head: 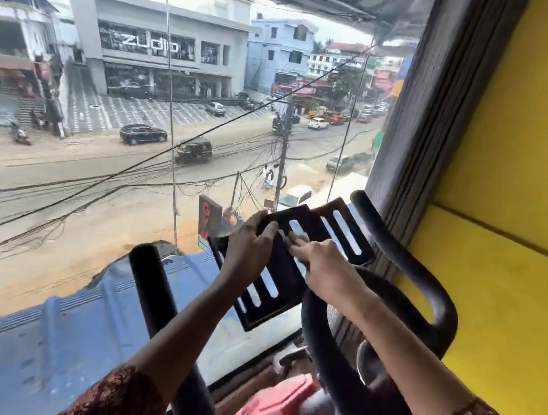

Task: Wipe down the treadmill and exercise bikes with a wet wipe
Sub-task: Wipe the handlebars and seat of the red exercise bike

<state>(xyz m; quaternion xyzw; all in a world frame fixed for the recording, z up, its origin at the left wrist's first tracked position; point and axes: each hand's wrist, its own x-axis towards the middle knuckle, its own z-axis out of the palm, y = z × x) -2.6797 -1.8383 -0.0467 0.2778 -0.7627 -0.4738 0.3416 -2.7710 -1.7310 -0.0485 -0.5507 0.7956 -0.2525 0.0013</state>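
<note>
The right hand's fingertips [296, 242] are pressing a small, barely visible white wet wipe [298, 231] against the black slotted metal console plate [296, 265] of the exercise bike, while the left hand [248, 249] is gripping the plate's edge. The wipe looks limp and slippery; flat fingertip pressure probably suits it best.

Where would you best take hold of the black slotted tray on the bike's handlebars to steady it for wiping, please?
Probably its upper left edge, from the left, as the left hand does: the slotted tray tilts, its rim stays exposed there.
</note>
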